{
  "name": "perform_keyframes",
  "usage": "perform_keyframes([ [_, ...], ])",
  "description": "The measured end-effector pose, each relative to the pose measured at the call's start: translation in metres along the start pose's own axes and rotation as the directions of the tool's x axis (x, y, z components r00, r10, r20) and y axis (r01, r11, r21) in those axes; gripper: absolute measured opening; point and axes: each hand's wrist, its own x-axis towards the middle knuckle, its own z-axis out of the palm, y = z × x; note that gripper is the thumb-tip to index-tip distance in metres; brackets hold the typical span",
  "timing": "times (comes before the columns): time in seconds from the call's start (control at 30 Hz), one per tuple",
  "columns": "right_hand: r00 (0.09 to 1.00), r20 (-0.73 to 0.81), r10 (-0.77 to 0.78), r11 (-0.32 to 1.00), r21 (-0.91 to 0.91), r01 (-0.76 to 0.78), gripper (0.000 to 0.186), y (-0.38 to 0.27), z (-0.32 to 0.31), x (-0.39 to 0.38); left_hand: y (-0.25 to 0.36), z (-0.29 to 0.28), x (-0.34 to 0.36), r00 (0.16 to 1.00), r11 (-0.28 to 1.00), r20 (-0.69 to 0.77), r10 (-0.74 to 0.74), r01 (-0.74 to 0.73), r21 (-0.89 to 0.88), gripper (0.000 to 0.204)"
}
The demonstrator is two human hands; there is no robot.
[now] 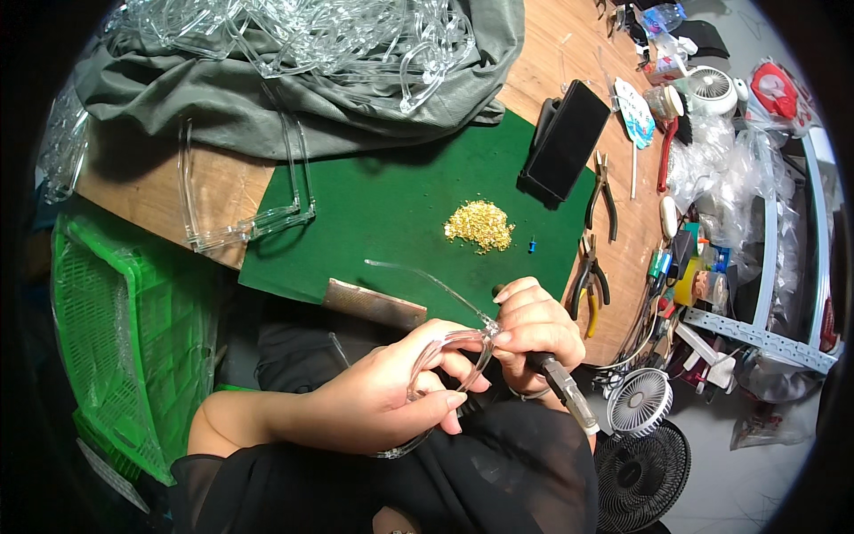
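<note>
My left hand (391, 387) is closed round a clear plastic eyeglass frame (425, 360), its rims running between the thumb and fingers. One thin temple (427, 278) sticks out over the green mat (374, 214). At the hinge corner, the thumb and fingertips of my right hand (538, 334) pinch the same frame. A dark-handled tool with a metal shaft (569, 396) also lies in my right hand, pointing down and right; its exact kind is unclear. Beyond my hands, a heap of tiny gold-coloured metal parts (480, 225) lies on the mat, beside a small blue piece (532, 245).
Clear frames (356, 36) are piled on a grey cloth (311, 120); another frame (245, 227) rests at the left. Two pliers (602, 200) and a black phone-like device (567, 142) lie right. A green crate (133, 329) stands left; fans (639, 402) stand lower right.
</note>
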Motion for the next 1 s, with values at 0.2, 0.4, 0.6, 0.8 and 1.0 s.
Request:
perform_keyframes([
  [0.2, 0.997, 0.066, 0.04, 0.997, 0.071, -0.044, 0.016, -0.002, -0.0067, 0.0018, 0.003, 0.0003, 0.0007, 0.999, 0.999, 0.028, -0.038, 0.038, -0.001, 0.05],
  [0.4, 0.994, 0.067, 0.081, 0.986, 0.141, -0.09, 0.018, -0.0023, -0.0062, -0.0017, -0.0012, -0.0029, 0.0002, 0.997, 0.995, 0.063, -0.038, 0.032, 0.091, 0.05],
  [0.6, 0.991, 0.075, 0.107, 0.984, 0.137, -0.117, 0.017, -0.0049, -0.0074, -0.0018, 0.0007, -0.0023, -0.0008, 0.997, 0.988, 0.06, -0.053, 0.044, 0.147, 0.049],
  [0.8, 0.989, 0.085, 0.121, 0.983, 0.131, -0.131, 0.019, -0.0059, -0.0082, -0.0025, -0.0012, -0.0023, -0.0009, 0.998, 0.983, 0.046, -0.04, 0.031, 0.181, 0.048],
  [1.0, 0.983, 0.093, 0.155, 0.978, 0.128, -0.167, 0.018, -0.0068, -0.0096, -0.0038, -0.0015, 0.0001, 0.0018, 0.999, 0.999, 0.005, -0.049, 0.049, 0.018, 0.047],
])
